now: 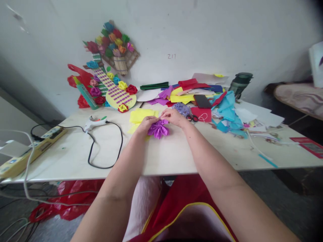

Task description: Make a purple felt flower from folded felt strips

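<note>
A purple paper flower [158, 129] with pleated, spread petals is held just above the table in front of me. My left hand [148, 123] pinches its upper left edge. From the other side my right hand [174, 117] pinches the flower's top edge, its fingertips close to those of the left. The exact spot between the fingertips is too small to make out. Behind the left hand lie yellow paper sheets [141, 116]. A tangle of lilac yarn [182, 109] and dark-handled scissors [193, 118] lie just beyond my right hand.
At left are a white glue gun [96, 124] with a looping black cable and a yellow power strip [32, 151]. A flower-decorated paper guitar [118, 94] leans on the wall. Coloured papers, a phone [202, 101], blue crepe paper [228, 109] and a dark bottle [241, 84] crowd the back right.
</note>
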The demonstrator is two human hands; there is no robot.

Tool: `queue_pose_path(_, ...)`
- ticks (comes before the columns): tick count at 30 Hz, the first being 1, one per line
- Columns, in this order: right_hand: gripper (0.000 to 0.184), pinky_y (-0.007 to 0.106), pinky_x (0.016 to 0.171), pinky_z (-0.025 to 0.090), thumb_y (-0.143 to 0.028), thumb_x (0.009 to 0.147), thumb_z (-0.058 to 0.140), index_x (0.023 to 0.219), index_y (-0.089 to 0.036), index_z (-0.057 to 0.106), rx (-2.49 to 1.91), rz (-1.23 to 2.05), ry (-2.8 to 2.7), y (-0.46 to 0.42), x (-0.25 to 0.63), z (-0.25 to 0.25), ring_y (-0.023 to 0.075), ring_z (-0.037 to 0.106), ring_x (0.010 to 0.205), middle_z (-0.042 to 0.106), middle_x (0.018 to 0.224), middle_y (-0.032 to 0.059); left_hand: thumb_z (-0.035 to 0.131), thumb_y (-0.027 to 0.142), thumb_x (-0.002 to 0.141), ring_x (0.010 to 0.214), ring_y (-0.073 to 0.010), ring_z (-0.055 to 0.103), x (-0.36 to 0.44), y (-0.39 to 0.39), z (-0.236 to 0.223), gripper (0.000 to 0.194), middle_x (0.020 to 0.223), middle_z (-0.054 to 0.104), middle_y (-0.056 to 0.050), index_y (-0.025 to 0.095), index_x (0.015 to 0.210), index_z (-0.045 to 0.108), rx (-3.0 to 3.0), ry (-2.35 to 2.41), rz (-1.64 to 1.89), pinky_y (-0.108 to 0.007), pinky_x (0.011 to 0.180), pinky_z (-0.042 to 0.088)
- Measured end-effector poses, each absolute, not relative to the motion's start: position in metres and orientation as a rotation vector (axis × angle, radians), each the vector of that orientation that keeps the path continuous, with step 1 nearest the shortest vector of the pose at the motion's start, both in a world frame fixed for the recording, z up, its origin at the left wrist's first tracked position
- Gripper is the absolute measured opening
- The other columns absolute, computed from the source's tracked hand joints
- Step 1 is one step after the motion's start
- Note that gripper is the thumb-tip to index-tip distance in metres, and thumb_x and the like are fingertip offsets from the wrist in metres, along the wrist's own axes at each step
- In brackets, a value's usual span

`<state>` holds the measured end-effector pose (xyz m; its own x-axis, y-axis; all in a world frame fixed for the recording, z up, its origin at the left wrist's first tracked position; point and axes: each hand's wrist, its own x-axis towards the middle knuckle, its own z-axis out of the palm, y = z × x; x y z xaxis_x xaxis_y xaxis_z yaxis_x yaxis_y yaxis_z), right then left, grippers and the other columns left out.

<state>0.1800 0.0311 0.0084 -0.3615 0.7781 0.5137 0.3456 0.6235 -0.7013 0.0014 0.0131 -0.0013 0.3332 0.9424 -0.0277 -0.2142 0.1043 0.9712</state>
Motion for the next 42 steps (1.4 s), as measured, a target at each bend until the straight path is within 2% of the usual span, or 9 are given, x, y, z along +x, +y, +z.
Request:
queue_pose_path(11, 0.016, 0.024, 0.065, 0.046, -0.027, 0.073, 0.064, 0.069, -0.014, 0.073, -0.907, 0.697, -2.007, 0.025, 0.187, 0.014, 0.0123, 0.058, 0.072, 0.068, 0.084, 0.0065, 0.081, 0.028, 0.050, 0.050, -0.0094, 0.054, -0.002, 0.020, -0.006, 0.030, 0.059, 0.062, -0.001, 0.012, 0.068, 0.063, 1.157, 0.810, 1.019, -0.022, 0.051, 0.041)
queue_pose_path(21, 0.011, 0.025, 0.067, 0.047, -0.020, 0.071, 0.065, 0.070, -0.015, 0.075, -0.864, 0.752, -1.975, 0.027, 0.188, 0.011, 0.0121, 0.058, 0.072, 0.068, 0.082, 0.0062, 0.080, 0.025, 0.051, 0.053, -0.0095, 0.054, 0.000, 0.015, 0.001, 0.026, 0.060, 0.062, -0.001, 0.012, 0.067, 0.063, 1.148, 0.806, 1.033, -0.022, 0.053, 0.041)
queue_pose_path(32, 0.006, 0.029, 0.078, 0.049, -0.016, 0.068, 0.069, 0.068, -0.018, 0.075, -0.845, 0.633, -1.921, 0.039, 0.184, 0.004, 0.0139, 0.061, 0.079, 0.068, 0.082, 0.0046, 0.079, 0.024, 0.054, 0.049, -0.0095, 0.052, 0.002, 0.014, 0.001, 0.023, 0.056, 0.059, -0.001, 0.012, 0.062, 0.061, 1.055, 0.826, 1.050, -0.023, 0.050, 0.040)
queue_pose_path(37, 0.006, 0.028, 0.076, 0.049, -0.017, 0.068, 0.069, 0.067, -0.018, 0.075, -0.851, 0.659, -1.877, 0.038, 0.182, 0.004, 0.0130, 0.059, 0.079, 0.066, 0.086, 0.0046, 0.077, 0.024, 0.056, 0.055, -0.0124, 0.057, 0.004, 0.012, 0.003, 0.023, 0.063, 0.064, -0.004, 0.010, 0.068, 0.064, 1.004, 0.805, 1.050, -0.025, 0.056, 0.046)
queue_pose_path(42, 0.004, 0.027, 0.075, 0.048, -0.018, 0.068, 0.070, 0.068, -0.017, 0.074, -0.876, 0.648, -1.886, 0.036, 0.181, 0.006, 0.0126, 0.059, 0.078, 0.066, 0.087, 0.0043, 0.075, 0.025, 0.058, 0.052, -0.0116, 0.056, 0.003, 0.013, 0.004, 0.021, 0.061, 0.064, -0.004, 0.010, 0.067, 0.064, 1.011, 0.834, 1.049, -0.024, 0.053, 0.044)
